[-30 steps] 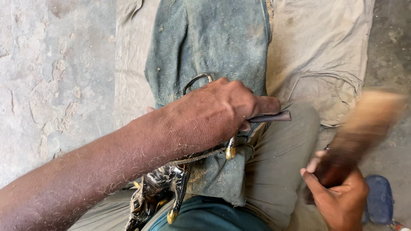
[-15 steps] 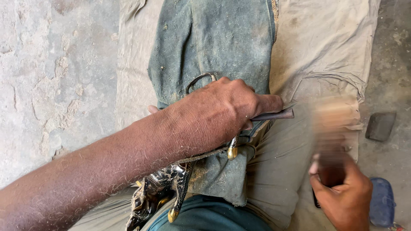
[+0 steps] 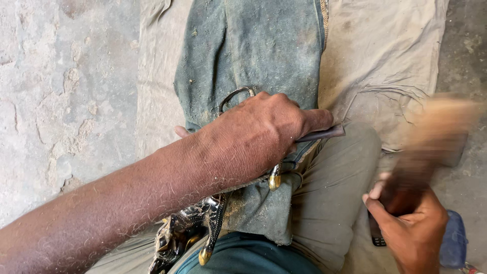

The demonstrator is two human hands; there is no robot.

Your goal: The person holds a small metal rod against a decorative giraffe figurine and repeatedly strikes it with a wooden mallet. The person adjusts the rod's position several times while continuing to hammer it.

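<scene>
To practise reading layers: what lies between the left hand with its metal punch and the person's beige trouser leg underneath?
In the head view, a dusty blue-grey cloth is draped over the trouser leg, under the left hand and punch; an ornate metal piece lies partly beneath the forearm.

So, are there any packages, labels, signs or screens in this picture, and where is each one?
None can be made out: no package, label, sign or screen.
Only a small dark flat object lies on the cloth beside the right hand; what it is cannot be told.
</scene>
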